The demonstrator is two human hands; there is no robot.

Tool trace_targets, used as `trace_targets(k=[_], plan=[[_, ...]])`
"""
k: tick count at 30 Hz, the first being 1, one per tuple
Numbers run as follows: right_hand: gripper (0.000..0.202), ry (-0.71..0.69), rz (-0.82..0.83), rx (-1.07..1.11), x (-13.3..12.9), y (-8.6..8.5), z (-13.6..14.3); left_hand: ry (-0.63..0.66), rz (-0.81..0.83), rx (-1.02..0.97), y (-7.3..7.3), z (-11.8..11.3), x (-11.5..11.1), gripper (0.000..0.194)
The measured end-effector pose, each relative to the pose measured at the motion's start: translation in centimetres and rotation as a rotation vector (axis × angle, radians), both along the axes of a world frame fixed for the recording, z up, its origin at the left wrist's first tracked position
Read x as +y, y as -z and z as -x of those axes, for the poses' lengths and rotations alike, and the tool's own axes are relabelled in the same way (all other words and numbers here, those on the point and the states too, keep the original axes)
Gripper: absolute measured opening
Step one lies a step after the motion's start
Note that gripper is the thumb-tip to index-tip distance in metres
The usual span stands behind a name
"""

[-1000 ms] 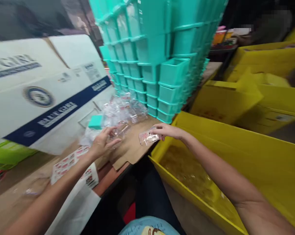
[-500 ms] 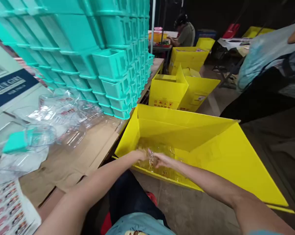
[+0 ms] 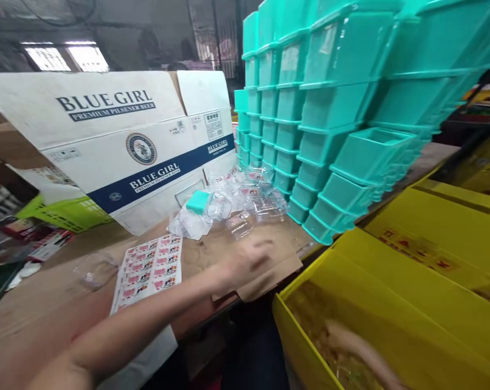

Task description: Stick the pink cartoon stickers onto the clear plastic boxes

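Note:
My left hand (image 3: 250, 262) is over the brown cardboard (image 3: 283, 257) at the table's edge, fingers loosely apart and nothing seen in them. Beyond it lies a pile of clear plastic containers (image 3: 265, 203), some with printed labels. A small teal piece (image 3: 198, 202) rests beside the pile. Down inside the yellow box (image 3: 391, 303) is my right hand (image 3: 336, 336), near clear plastic at the bottom. Motion blur smears its fingers, so its grip does not show. A sheet of printed stickers (image 3: 151, 268) lies to the left of my left hand.
Tall stacks of teal bins (image 3: 330, 108) rise at the table's back right. A white and blue beer carton (image 3: 139, 141) stands behind the pile. Another yellow box (image 3: 439, 227) is at the right, and a lime-green basket (image 3: 66, 214) at the left.
My view has swung left toward the table. My left hand has left the clear plastic in the yellow box and moved over the cardboard. My right hand is still inside the box.

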State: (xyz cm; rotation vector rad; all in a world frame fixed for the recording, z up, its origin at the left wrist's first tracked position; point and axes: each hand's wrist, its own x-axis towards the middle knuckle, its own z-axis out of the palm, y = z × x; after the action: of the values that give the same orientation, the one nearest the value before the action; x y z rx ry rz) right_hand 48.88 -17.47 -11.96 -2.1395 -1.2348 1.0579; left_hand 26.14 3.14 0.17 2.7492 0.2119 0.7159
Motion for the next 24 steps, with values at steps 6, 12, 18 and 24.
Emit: trace_targets(k=[6, 12, 18, 24], plan=[[0.033, -0.501, -0.684, -0.488, 13.2, -8.7, 3.5, -0.727, -0.121, 0.078, -1.2, 4.8, 12.9, 0.083], [0.029, -0.499, -0.928, -0.800, 24.8, -10.6, 10.3, -0.647, -0.111, -0.053, 1.5, 4.9, 14.1, 0.052], [0.024, -0.368, -1.025, -0.558, 16.5, -12.6, 4.6, -0.626, -0.068, -0.279, -1.6, 5.9, 11.1, 0.008], [0.015, -0.391, -0.851, -0.204, 6.3, -11.3, 0.1, 0.121, 0.006, -0.025, -1.7, -2.4, 2.3, 0.011]])
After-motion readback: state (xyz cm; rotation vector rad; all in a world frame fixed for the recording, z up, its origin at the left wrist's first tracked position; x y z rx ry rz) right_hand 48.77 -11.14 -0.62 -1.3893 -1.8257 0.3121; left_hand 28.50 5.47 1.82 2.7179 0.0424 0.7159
